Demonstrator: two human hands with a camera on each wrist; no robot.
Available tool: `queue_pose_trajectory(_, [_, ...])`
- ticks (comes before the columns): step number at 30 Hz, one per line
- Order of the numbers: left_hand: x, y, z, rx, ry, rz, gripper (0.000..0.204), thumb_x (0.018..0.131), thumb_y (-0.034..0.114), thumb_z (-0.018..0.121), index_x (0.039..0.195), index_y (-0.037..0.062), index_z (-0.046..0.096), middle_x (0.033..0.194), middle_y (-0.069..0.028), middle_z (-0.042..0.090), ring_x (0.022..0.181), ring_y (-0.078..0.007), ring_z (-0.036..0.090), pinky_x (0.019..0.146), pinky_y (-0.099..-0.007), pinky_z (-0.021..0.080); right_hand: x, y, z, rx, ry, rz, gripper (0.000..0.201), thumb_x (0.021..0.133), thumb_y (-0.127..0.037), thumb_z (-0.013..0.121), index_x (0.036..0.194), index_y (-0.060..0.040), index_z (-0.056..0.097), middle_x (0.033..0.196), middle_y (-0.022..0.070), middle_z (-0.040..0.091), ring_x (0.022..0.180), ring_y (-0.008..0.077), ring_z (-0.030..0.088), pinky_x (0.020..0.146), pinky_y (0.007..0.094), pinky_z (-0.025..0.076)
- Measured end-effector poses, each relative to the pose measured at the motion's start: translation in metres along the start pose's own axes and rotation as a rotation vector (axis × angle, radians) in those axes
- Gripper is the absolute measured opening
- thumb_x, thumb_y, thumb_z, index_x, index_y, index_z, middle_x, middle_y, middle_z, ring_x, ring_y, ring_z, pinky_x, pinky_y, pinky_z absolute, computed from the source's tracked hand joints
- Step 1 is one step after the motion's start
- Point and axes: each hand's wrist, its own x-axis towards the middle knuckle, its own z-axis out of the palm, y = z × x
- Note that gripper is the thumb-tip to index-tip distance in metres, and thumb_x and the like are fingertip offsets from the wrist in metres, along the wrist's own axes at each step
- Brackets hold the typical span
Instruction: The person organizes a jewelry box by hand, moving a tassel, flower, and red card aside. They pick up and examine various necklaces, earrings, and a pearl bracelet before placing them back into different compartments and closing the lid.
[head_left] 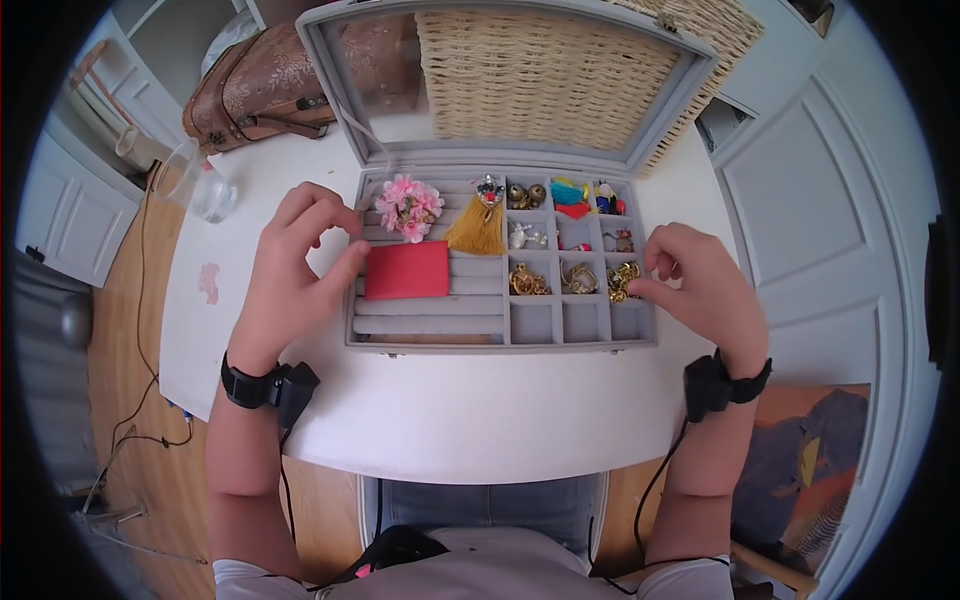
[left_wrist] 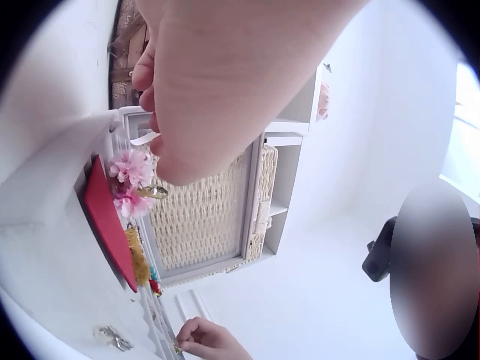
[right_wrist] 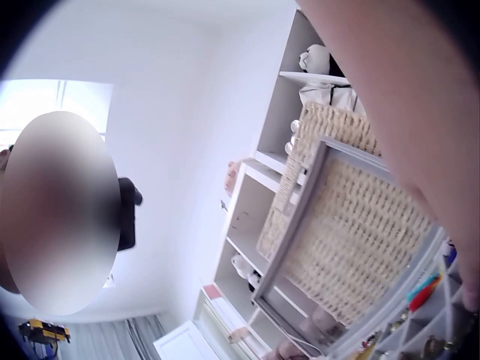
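Observation:
A grey jewellery box [head_left: 430,347] lies with its lid raised on the white table. My left hand [head_left: 295,265] is at its left side, fingers bent and thumb apart from the index finger. The thumb tip comes close to a red card [head_left: 407,271] on the ring rolls. Above the card is a pink flower ornament [head_left: 409,208], with a yellow tassel [head_left: 476,230] beside it. At the right side, my right hand [head_left: 708,285] has its thumb and index tips right at gold chain jewellery [head_left: 621,279]; I cannot tell whether they pinch it.
Small compartments hold gold jewellery [head_left: 528,279], brown round beads [head_left: 526,196] and a teal and red ornament [head_left: 571,196]. Behind the glass lid stands a woven basket [head_left: 520,80]. A brown patterned bag [head_left: 270,85] and a clear cup [head_left: 213,195] are at back left.

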Motion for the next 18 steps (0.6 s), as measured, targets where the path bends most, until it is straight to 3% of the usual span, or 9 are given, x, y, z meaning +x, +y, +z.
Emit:
queue_pose_trajectory(2, [0.000, -0.001, 0.001, 0.029, -0.086, 0.026, 0.023, 0.091, 0.002, 0.079, 0.110, 0.0027, 0.067, 0.113, -0.0100, 0.061, 0.100, -0.0259, 0.061, 0.085, -0.0331, 0.051, 0.006, 0.005, 0.012, 0.054, -0.081, 0.137, 0.035, 0.087, -0.016, 0.089, 0.089, -0.0023, 0.057, 0.077, 0.0138, 0.062, 0.069, 0.0308, 0.061, 0.065, 0.0413, 0.049])
queue_pose_trajectory(9, [-0.006, -0.005, 0.002, -0.063, -0.285, -0.193, 0.031, 0.094, 0.011, 0.084, 0.118, 0.0033, 0.065, 0.118, -0.0103, 0.055, 0.101, -0.0272, 0.061, 0.093, -0.0368, 0.055, 0.003, -0.006, 0.007, -0.025, 0.079, 0.111, 0.040, 0.085, -0.019, 0.092, 0.089, -0.0039, 0.055, 0.074, 0.0132, 0.061, 0.067, 0.0295, 0.059, 0.063, 0.0398, 0.047])
queue_pose_trajectory(11, [-0.007, -0.009, 0.005, -0.064, -0.229, -0.157, 0.033, 0.094, 0.016, 0.086, 0.118, 0.0041, 0.067, 0.114, -0.0105, 0.055, 0.085, -0.0233, 0.060, 0.080, -0.0375, 0.055, 0.002, -0.009, 0.003, -0.004, 0.003, 0.075, 0.039, 0.087, -0.018, 0.091, 0.090, -0.0037, 0.055, 0.074, 0.0127, 0.061, 0.069, 0.0292, 0.062, 0.064, 0.0393, 0.048])
queue_pose_trajectory(15, [-0.006, -0.009, 0.001, -0.064, -0.259, -0.176, 0.034, 0.094, 0.017, 0.086, 0.119, 0.0041, 0.067, 0.113, -0.0108, 0.055, 0.084, -0.0237, 0.061, 0.079, -0.0377, 0.055, 0.007, 0.003, 0.012, 0.026, -0.064, 0.106, 0.040, 0.086, -0.019, 0.092, 0.090, -0.0042, 0.055, 0.073, 0.0113, 0.060, 0.069, 0.0270, 0.061, 0.065, 0.0383, 0.049])
queue_pose_trajectory(17, [-0.003, -0.003, -0.001, -0.028, -0.317, -0.255, 0.032, 0.094, 0.014, 0.084, 0.120, 0.0042, 0.066, 0.116, -0.0112, 0.058, 0.100, -0.0284, 0.064, 0.091, -0.0386, 0.058, 0.006, 0.010, 0.016, -0.026, 0.085, 0.055, 0.042, 0.084, -0.020, 0.094, 0.089, -0.0042, 0.055, 0.073, 0.0108, 0.060, 0.067, 0.0249, 0.058, 0.064, 0.0382, 0.048])
queue_pose_trajectory(18, [-0.003, -0.001, 0.000, -0.037, -0.312, -0.251, 0.032, 0.094, 0.014, 0.084, 0.120, 0.0042, 0.066, 0.116, -0.0112, 0.058, 0.100, -0.0284, 0.064, 0.091, -0.0386, 0.058, 0.005, 0.010, 0.016, -0.036, 0.086, 0.056, 0.042, 0.084, -0.020, 0.094, 0.089, -0.0042, 0.055, 0.073, 0.0108, 0.060, 0.067, 0.0249, 0.058, 0.064, 0.0382, 0.048])
